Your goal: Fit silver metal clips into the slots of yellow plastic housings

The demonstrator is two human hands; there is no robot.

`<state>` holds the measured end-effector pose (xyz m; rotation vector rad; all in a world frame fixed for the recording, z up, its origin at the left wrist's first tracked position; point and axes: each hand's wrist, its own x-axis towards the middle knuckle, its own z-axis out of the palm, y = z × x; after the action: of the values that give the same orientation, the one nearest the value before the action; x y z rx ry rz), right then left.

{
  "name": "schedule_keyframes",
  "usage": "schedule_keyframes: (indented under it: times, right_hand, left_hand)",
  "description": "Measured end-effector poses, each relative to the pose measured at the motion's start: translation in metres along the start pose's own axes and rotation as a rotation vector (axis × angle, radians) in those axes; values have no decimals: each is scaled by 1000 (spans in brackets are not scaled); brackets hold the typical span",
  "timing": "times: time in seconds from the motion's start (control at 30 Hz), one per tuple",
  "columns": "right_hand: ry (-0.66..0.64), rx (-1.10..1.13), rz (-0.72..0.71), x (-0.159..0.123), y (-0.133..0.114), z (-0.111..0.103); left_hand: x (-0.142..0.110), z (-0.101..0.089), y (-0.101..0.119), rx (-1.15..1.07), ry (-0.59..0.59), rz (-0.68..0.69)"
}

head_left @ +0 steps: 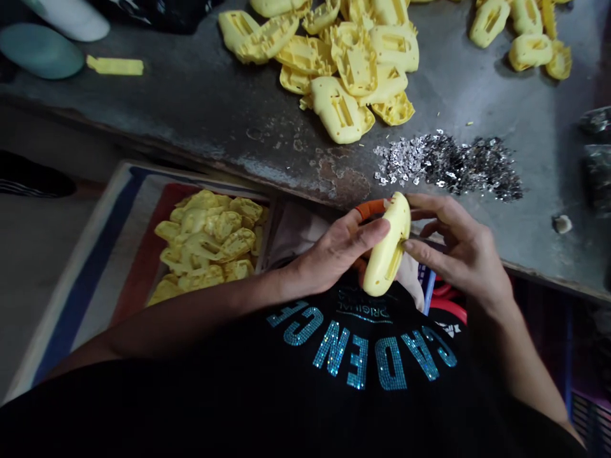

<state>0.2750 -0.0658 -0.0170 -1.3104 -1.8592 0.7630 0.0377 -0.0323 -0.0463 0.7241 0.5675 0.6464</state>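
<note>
A yellow plastic casing (384, 254) is held upright and slightly tilted before my chest, just off the table edge. My left hand (344, 245) grips its left side, the thumb lying on its face; an orange wrap covers one finger. My right hand (458, 245) is at the casing's right side, its thumb and fingers bent in a pinch by the slot. Whatever small thing those fingertips may hold is too small to make out. Beyond the hands, small shiny metal pieces (449, 162) lie heaped on the table, with a pile of yellow casings (344, 63) behind.
A grey metal table (200, 102) runs across the view. Below its edge at left, a striped sack (102, 273) holds more yellow casings (210, 238). More casings (529, 51) lie at the far right. A yellow strip (115, 65) and a greenish oval object (42, 51) are at upper left.
</note>
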Motion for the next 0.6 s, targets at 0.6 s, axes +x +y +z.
schedule_keyframes:
  times: [0.6]
  right_hand:
    - [421, -246, -194, -24, 9, 42]
  left_hand:
    - [-20, -15, 12, 419, 65, 50]
